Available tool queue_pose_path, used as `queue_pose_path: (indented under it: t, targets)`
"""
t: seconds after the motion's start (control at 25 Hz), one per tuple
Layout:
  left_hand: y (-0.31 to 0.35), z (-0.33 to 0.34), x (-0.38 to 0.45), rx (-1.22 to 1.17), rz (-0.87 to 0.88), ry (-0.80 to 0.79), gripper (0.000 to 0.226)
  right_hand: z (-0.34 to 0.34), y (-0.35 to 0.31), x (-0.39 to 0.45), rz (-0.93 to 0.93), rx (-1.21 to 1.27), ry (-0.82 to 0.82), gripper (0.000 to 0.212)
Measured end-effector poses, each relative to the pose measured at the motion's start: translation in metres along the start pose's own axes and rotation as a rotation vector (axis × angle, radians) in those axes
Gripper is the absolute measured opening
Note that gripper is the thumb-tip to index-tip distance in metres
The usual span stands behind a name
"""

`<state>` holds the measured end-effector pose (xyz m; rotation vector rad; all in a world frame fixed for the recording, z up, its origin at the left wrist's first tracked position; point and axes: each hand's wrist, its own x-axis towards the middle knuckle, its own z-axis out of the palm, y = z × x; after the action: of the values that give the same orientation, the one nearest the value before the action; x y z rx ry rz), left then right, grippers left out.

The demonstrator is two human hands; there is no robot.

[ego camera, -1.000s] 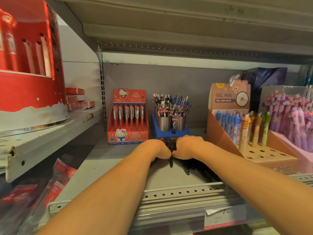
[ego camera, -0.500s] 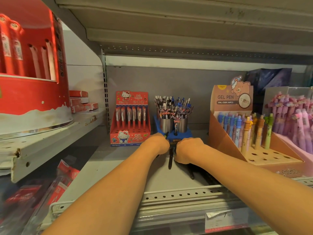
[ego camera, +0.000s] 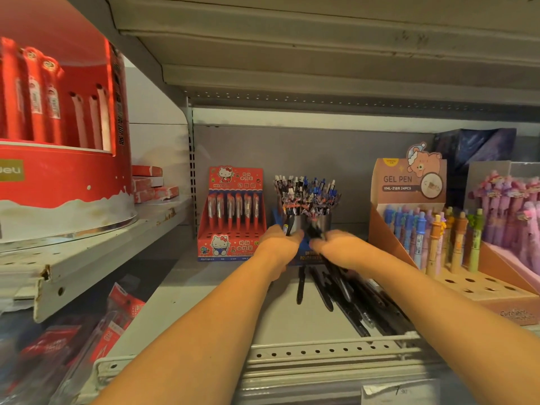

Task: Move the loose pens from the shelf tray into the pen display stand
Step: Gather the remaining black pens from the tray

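Several loose black pens (ego camera: 347, 296) lie on the grey shelf tray (ego camera: 222, 314), fanned toward the front rail. Behind them stands the blue pen display stand (ego camera: 305, 249) with two metal cups (ego camera: 323, 222) crammed with pens. My left hand (ego camera: 280, 244) grips a pen whose tip rises in front of the left cup. My right hand (ego camera: 336, 245) holds a few dark pens just below the right cup. Both hands are raised against the stand's front; their fingers are blurred.
A red Hello Kitty pen box (ego camera: 232, 217) stands left of the stand. A brown gel pen display (ego camera: 423, 229) and pink pens (ego camera: 514, 220) crowd the right. A red round display (ego camera: 58, 135) sits on the upper left shelf. A perforated rail (ego camera: 321, 350) edges the tray's front.
Both hands have lifted from the loose pile and moved back and up to the stand's cups, carrying pens. More of the loose pens on the tray now show.
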<state>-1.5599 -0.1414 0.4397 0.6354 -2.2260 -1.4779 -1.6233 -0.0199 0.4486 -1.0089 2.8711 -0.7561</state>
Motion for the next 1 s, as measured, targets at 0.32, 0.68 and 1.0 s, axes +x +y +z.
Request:
queue_pose_path:
  t: [0.32, 0.68, 1.0]
  targets:
    - [0.015, 0.0, -0.013, -0.394, 0.027, -0.164, 0.048, 0.006, -0.018, -0.006, -0.24, 0.215, 0.099, 0.046]
    - [0.02, -0.015, -0.005, -0.392, -0.013, 0.101, 0.062, 0.003, -0.013, -0.012, -0.446, 0.487, -0.092, 0.04]
    - [0.014, -0.026, 0.003, -0.133, 0.14, 0.436, 0.055, 0.012, 0.008, 0.01, -0.026, 0.094, -0.016, 0.032]
